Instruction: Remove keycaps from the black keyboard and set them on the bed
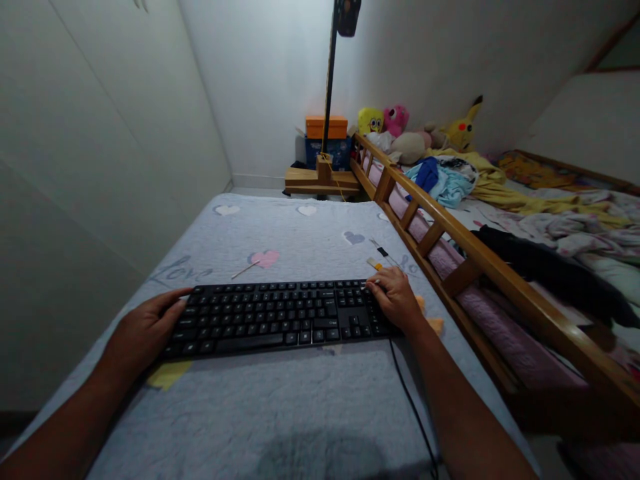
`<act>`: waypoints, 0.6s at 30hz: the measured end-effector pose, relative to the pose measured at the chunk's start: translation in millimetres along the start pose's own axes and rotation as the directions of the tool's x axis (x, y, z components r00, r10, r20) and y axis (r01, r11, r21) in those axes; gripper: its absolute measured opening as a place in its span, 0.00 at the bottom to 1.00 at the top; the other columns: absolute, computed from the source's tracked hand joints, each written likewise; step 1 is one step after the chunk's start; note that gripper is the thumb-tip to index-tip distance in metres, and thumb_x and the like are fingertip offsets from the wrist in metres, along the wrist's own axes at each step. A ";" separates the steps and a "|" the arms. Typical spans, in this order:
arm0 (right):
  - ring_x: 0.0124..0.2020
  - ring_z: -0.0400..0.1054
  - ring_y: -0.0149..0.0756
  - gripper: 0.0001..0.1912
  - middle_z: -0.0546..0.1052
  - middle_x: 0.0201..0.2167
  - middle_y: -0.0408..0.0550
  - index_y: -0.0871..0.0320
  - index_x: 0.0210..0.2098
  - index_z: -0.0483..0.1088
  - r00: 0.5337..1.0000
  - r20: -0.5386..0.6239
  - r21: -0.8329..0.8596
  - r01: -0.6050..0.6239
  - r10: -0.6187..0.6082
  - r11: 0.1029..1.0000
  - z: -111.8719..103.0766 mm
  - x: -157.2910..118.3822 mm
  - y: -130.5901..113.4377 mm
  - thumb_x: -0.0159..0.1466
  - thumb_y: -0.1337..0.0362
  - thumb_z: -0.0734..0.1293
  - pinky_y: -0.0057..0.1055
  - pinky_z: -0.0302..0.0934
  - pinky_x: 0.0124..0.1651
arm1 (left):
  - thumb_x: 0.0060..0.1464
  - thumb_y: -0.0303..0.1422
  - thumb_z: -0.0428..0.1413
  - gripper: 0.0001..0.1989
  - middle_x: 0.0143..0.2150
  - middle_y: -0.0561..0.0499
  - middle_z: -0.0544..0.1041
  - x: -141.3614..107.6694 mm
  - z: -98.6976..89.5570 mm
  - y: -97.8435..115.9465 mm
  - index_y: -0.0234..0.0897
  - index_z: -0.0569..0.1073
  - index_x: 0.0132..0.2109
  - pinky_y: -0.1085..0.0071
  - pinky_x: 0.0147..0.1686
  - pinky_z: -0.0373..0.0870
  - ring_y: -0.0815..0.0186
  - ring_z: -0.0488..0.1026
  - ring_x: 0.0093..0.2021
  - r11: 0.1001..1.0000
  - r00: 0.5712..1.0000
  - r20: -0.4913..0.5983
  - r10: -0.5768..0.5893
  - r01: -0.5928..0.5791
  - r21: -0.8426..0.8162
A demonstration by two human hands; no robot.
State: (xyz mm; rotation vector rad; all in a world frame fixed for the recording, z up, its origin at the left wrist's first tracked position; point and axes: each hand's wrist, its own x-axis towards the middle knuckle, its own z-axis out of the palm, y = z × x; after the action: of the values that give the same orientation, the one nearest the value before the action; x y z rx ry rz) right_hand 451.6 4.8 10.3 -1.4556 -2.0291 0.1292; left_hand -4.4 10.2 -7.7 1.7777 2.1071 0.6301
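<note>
A black full-size keyboard (pixel 260 313) lies across the quilted bedspread with its cable running toward me. My left hand (pixel 143 330) grips the keyboard's left end, thumb on top and fingers along the side. Over the number pad is my right hand (pixel 397 297), its thumb and fingers pinched together. A small white tip pokes out of that pinch, apparently a cotton swab's, though mostly hidden. Another cotton swab (pixel 245 269) rests behind the keyboard. Beyond my right hand are a small yellow-and-white item (pixel 375 264) and a thin tool with a black band (pixel 383 251).
A wooden bed rail (pixel 450 227) runs along the right, with rumpled bedding and plush toys behind it. At the far end, a dark pole (pixel 329 80) rises from a wooden base beside stacked boxes (pixel 327 127). Pale cabinet doors (pixel 100 133) stand at left.
</note>
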 end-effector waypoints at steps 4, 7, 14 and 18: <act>0.40 0.63 0.42 0.10 0.76 0.30 0.48 0.55 0.29 0.73 1.000 0.016 -0.006 0.000 0.000 1.000 -1.0 -1.3 -2.2 0.65 0.65 0.62 0.41 0.54 0.48 | 0.56 0.46 0.45 0.27 0.50 0.46 0.79 -0.7 -0.2 1.3 0.37 0.74 0.55 0.66 0.48 0.69 0.58 0.75 0.47 1.000 1.000 0.014 -0.014 0.014 -0.012; 0.39 0.64 0.41 0.10 0.75 0.29 0.47 0.55 0.28 0.72 0.999 0.040 -0.019 0.012 -0.011 1.000 -4.0 -2.8 -5.4 0.65 0.65 0.63 0.41 0.53 0.47 | 0.56 0.46 0.44 0.27 0.51 0.45 0.78 -1.6 -2.1 4.3 0.37 0.74 0.55 0.66 0.48 0.69 0.58 0.75 0.47 1.000 1.000 0.015 -0.013 0.013 0.002; 0.36 0.64 0.39 0.11 0.74 0.27 0.45 0.55 0.26 0.72 0.982 0.187 -0.047 0.048 -0.038 0.998 -14.4 7.4 -5.4 0.64 0.67 0.63 0.38 0.53 0.44 | 0.56 0.46 0.44 0.27 0.48 0.45 0.79 -1.0 -3.5 4.5 0.37 0.74 0.54 0.65 0.46 0.70 0.57 0.76 0.46 1.000 1.000 0.011 0.010 -0.010 0.012; 0.35 0.64 0.38 0.11 0.74 0.26 0.45 0.56 0.25 0.72 0.967 0.253 -0.025 0.037 -0.030 0.999 -17.1 13.7 -4.7 0.63 0.67 0.64 0.37 0.54 0.43 | 0.56 0.47 0.44 0.27 0.50 0.45 0.78 -0.4 -3.2 2.4 0.38 0.74 0.55 0.64 0.48 0.69 0.57 0.75 0.47 1.000 0.999 0.028 -0.020 0.019 0.016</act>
State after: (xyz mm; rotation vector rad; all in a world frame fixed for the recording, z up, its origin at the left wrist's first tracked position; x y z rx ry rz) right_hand 454.4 10.4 31.8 -1.4850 -2.2667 0.2845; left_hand -4.0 9.7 -3.8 1.7619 2.1145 0.5817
